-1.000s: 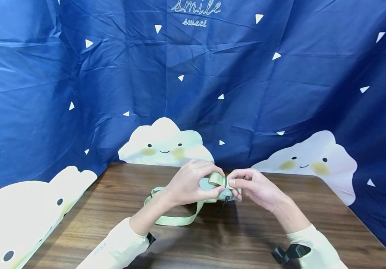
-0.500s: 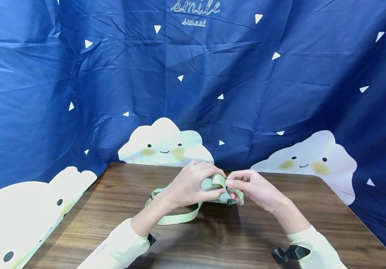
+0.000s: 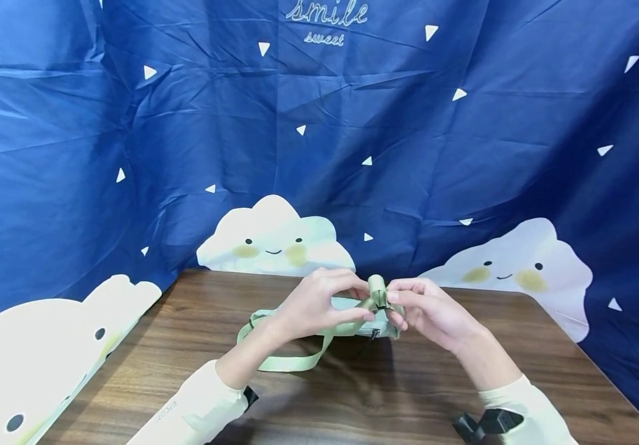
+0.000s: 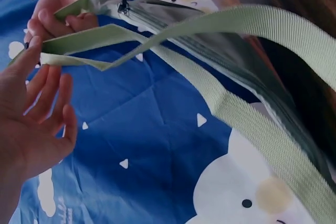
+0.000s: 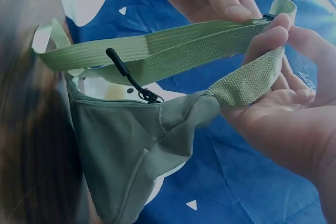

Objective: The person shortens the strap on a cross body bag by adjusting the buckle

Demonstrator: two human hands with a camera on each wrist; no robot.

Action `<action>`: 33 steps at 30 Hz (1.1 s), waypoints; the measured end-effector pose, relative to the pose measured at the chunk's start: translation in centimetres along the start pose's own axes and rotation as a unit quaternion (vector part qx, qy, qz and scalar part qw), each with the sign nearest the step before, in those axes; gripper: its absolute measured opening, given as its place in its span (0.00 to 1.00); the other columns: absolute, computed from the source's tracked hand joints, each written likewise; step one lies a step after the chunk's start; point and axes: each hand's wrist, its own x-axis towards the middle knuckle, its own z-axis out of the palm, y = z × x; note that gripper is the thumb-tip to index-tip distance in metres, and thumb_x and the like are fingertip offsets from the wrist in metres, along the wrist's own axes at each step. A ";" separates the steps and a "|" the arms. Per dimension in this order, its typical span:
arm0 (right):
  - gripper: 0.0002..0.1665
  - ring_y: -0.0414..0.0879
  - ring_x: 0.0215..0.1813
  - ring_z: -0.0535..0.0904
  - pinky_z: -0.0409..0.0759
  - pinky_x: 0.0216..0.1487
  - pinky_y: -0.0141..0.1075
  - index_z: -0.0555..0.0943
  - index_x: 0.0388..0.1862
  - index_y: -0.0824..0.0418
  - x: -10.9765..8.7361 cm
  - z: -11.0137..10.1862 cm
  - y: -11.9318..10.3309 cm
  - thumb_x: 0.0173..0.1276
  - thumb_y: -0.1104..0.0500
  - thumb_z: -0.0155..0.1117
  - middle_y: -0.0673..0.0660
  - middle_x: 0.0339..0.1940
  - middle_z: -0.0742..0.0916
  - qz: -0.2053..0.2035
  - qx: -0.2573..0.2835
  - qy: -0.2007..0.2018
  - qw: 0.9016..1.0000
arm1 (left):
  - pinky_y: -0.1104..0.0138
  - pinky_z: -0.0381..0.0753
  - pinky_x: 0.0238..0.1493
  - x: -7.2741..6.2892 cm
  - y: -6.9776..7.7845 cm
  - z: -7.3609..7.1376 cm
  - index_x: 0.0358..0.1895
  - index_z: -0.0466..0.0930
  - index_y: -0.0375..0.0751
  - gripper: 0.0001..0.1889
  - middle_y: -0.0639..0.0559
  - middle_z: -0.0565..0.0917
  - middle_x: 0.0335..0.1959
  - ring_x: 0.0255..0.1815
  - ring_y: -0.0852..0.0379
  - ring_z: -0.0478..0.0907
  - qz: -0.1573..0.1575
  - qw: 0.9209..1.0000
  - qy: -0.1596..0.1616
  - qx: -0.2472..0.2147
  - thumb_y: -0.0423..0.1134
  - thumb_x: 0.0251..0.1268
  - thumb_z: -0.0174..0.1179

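Observation:
A grey-green waist bag [image 5: 121, 150] with a light green webbing strap [image 5: 184, 45] hangs near the table's far side. Its black zipper pull [image 5: 118, 61] sticks out from the zip. My left hand [image 3: 316, 306] pinches the strap between thumb and fingers. Just to its right, my right hand [image 3: 433, 312] holds the strap at a small dark slider [image 5: 269, 17], which the fingers partly cover. A short loop of strap [image 3: 376, 284] stands up between the two hands. In the right wrist view, the webbing from the bag's corner runs into the right hand's fingers.
A brown wood-grain table [image 3: 319, 408] lies under the hands. Strap webbing [image 3: 291, 363] droops in a curve beneath the left forearm. Behind the table hangs a blue curtain [image 3: 353, 123] printed with clouds and white triangles.
The strap loop between the hands has risen and shifted right, from beside the left fingers to beside the right ones. The strap end below the right hand hangs less far out. Both hands stay close together.

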 end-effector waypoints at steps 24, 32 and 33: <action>0.23 0.46 0.28 0.57 0.63 0.43 0.36 0.75 0.32 0.63 -0.6 -2.3 -1.4 0.83 0.63 0.32 0.53 0.24 0.65 -0.079 0.222 -0.067 0.969 | 0.71 0.78 0.43 -0.4 -1.7 -1.9 0.41 0.85 0.46 0.11 0.62 0.83 0.35 0.36 0.67 0.79 -0.042 0.997 -0.052 0.024 0.42 0.59 0.76; 0.23 0.44 0.27 0.64 0.60 0.35 0.34 0.82 0.37 0.61 -0.3 -0.8 -0.6 0.81 0.67 0.38 0.52 0.22 0.72 -0.072 0.091 0.039 0.993 | 0.71 0.77 0.50 -0.4 -1.3 -1.7 0.49 0.85 0.44 0.19 0.59 0.84 0.42 0.43 0.63 0.80 -0.038 0.996 -0.067 0.049 0.47 0.59 0.76; 0.22 0.44 0.27 0.66 0.63 0.35 0.33 0.83 0.36 0.60 -0.2 -0.5 -0.5 0.81 0.67 0.40 0.51 0.22 0.74 -0.060 0.069 0.054 0.994 | 0.71 0.77 0.51 -0.4 -1.2 -1.6 0.51 0.84 0.43 0.20 0.59 0.84 0.44 0.44 0.64 0.80 -0.032 0.997 -0.059 0.045 0.47 0.59 0.76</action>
